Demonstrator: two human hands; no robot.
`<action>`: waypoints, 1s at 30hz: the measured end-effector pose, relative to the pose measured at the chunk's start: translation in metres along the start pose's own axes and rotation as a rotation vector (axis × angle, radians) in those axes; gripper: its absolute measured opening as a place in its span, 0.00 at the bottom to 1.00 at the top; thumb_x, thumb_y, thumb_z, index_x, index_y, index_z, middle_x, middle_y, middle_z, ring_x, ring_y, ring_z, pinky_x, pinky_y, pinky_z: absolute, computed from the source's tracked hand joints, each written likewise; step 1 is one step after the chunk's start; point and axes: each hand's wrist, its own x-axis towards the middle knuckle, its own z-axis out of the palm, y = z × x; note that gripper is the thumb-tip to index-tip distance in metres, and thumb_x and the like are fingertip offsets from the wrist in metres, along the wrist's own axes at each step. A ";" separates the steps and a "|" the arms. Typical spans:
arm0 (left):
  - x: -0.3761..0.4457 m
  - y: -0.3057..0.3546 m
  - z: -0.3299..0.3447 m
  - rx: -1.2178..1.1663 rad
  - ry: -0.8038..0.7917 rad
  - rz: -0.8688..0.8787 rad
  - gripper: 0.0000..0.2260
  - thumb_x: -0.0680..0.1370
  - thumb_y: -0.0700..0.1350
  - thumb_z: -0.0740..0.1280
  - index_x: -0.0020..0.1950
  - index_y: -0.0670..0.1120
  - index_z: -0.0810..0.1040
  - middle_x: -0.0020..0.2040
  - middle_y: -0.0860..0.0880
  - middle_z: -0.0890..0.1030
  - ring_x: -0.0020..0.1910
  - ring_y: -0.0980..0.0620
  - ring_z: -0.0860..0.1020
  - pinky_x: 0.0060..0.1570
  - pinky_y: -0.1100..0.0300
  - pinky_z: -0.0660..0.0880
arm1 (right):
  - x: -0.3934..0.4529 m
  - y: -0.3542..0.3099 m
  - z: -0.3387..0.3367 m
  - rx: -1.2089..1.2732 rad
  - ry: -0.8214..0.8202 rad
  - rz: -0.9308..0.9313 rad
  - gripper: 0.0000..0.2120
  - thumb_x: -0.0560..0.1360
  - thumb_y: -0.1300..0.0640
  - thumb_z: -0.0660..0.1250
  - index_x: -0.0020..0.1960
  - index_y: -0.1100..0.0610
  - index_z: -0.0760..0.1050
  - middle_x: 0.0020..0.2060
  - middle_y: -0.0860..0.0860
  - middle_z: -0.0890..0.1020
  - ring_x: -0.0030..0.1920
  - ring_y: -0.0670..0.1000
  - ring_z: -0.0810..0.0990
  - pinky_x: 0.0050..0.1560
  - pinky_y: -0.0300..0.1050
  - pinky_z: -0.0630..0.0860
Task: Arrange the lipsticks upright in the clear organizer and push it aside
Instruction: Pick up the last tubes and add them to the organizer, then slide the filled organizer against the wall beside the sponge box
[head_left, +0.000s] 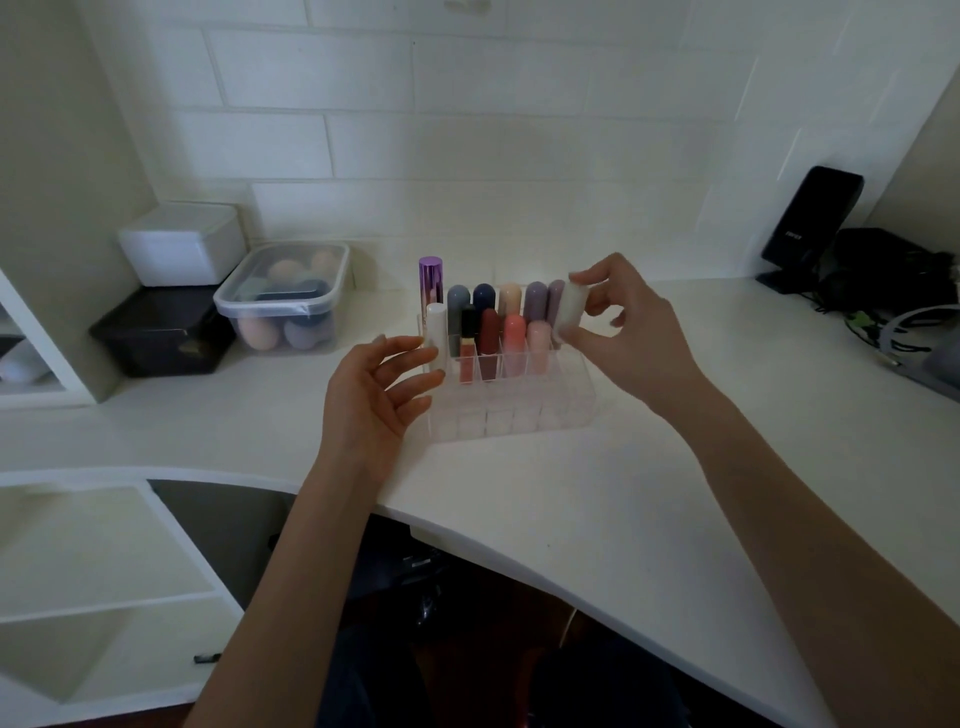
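Right hand (631, 332) pinches a white lipstick (570, 312) upright between thumb and fingertips, held above the right end of the organizer (514, 410), just beside the back-row lilac tube (535, 304). Left hand (376, 395) is loose and open, holding nothing, fingers touching the organizer's left end by the white tube (435, 332). The organizer sits mid-counter (597, 493), two rows filled, front cells bare.

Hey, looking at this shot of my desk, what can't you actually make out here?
- Head view: white lipstick, lower end hidden by right hand grip.
- Clear organizer: front slots too transparent to count.
- Black speaker: label too small to read.
- Under-desk items: too dark.
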 end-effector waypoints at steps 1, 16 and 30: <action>0.000 0.000 0.000 -0.002 0.000 0.006 0.13 0.79 0.46 0.56 0.44 0.44 0.78 0.37 0.49 0.85 0.30 0.55 0.82 0.25 0.67 0.74 | 0.000 0.002 0.000 -0.009 -0.002 0.005 0.12 0.69 0.57 0.72 0.50 0.52 0.72 0.39 0.46 0.80 0.44 0.47 0.77 0.42 0.34 0.69; 0.000 -0.010 0.002 0.497 0.045 0.260 0.18 0.71 0.49 0.69 0.59 0.50 0.71 0.58 0.52 0.75 0.56 0.53 0.75 0.53 0.59 0.74 | 0.004 0.021 -0.015 0.268 -0.515 0.546 0.16 0.75 0.57 0.65 0.61 0.49 0.70 0.39 0.51 0.78 0.33 0.48 0.75 0.35 0.42 0.69; 0.009 -0.023 0.006 0.921 0.119 0.453 0.32 0.65 0.38 0.76 0.65 0.49 0.66 0.61 0.52 0.72 0.58 0.61 0.72 0.59 0.64 0.72 | -0.012 0.022 0.028 0.145 -0.426 0.185 0.36 0.72 0.61 0.72 0.74 0.46 0.61 0.57 0.42 0.77 0.47 0.36 0.77 0.42 0.20 0.70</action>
